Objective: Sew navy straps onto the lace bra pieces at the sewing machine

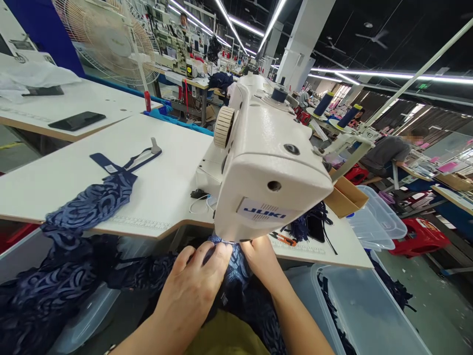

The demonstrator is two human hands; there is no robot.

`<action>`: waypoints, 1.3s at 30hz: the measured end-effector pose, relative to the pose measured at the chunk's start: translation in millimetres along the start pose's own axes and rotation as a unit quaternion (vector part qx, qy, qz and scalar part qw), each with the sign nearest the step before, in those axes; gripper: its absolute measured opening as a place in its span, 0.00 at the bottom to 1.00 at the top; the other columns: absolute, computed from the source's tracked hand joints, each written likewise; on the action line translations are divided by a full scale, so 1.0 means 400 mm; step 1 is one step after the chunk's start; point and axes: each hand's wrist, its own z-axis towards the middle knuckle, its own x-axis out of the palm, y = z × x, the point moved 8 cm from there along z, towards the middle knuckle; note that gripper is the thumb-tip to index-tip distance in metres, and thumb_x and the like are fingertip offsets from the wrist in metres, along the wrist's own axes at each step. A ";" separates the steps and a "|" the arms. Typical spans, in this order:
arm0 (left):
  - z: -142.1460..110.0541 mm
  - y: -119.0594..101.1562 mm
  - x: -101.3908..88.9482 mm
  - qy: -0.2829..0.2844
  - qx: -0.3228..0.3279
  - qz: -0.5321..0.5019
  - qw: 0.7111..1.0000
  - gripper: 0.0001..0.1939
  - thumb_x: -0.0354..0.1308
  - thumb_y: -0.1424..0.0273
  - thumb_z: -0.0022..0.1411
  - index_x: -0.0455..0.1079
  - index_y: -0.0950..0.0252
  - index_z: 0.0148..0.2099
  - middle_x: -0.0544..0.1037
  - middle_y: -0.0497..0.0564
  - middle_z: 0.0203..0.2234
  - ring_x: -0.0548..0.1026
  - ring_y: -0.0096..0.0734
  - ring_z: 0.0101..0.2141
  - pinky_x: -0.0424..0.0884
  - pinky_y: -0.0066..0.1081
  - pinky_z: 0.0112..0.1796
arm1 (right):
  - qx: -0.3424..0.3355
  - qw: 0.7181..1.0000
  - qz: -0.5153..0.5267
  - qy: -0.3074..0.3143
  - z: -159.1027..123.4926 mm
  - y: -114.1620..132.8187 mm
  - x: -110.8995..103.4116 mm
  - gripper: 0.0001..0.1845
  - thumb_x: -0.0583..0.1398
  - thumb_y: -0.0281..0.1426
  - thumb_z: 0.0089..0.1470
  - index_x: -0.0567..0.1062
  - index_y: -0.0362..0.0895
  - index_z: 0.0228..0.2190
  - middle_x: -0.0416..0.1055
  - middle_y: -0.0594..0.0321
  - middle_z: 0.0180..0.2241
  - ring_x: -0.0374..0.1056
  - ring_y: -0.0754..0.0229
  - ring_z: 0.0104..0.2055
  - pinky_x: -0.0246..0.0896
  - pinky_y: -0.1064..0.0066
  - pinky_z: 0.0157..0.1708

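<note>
A white JUKI sewing machine [275, 172] stands in front of me, its head hiding the needle area. Just below that head, my left hand [201, 273] presses its bent fingers onto a piece of blue lace fabric [237, 264]. My right hand [260, 259] grips the same lace from the right, its fingertips partly hidden under the machine head. More dark lace hangs down toward my lap. To the left, a navy lace bra piece [96, 199] with a strap lies over the table edge, joined to or touching a heap of similar lace [51, 291].
Orange-handled snips [284, 239] and a dark phone [316, 228] lie right of the machine. A clear plastic bin [369, 310] stands at lower right, near a cardboard box [345, 195]. Another phone [77, 121] rests on the left table [25, 108]. A fan [111, 42] stands behind.
</note>
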 end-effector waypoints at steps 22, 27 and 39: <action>-0.018 -0.009 0.003 0.006 0.022 -0.075 0.997 0.22 0.40 0.78 0.65 0.68 0.64 0.55 0.75 0.50 0.49 0.69 0.34 0.50 0.58 0.35 0.52 | 0.003 0.983 0.181 -0.011 -0.050 0.003 -0.012 0.04 0.52 0.32 0.59 0.65 0.46 0.36 0.57 0.72 0.22 0.57 0.64 0.25 0.54 0.73 0.28; -0.033 -0.024 0.001 0.006 0.051 -0.087 0.995 0.23 0.38 0.77 0.67 0.68 0.60 0.56 0.76 0.47 0.50 0.69 0.27 0.50 0.54 0.30 0.54 | 0.013 0.986 0.163 -0.020 -0.061 0.004 -0.014 0.04 0.54 0.32 0.57 0.64 0.46 0.36 0.58 0.73 0.22 0.58 0.64 0.25 0.54 0.73 0.29; -0.028 -0.017 0.012 0.010 -0.006 -0.048 0.999 0.19 0.44 0.74 0.67 0.68 0.61 0.56 0.75 0.48 0.52 0.71 0.31 0.50 0.57 0.35 0.47 | 0.038 0.997 0.058 -0.042 -0.031 0.002 -0.024 0.01 0.53 0.28 0.53 0.63 0.46 0.29 0.64 0.69 0.25 0.62 0.62 0.28 0.53 0.71 0.31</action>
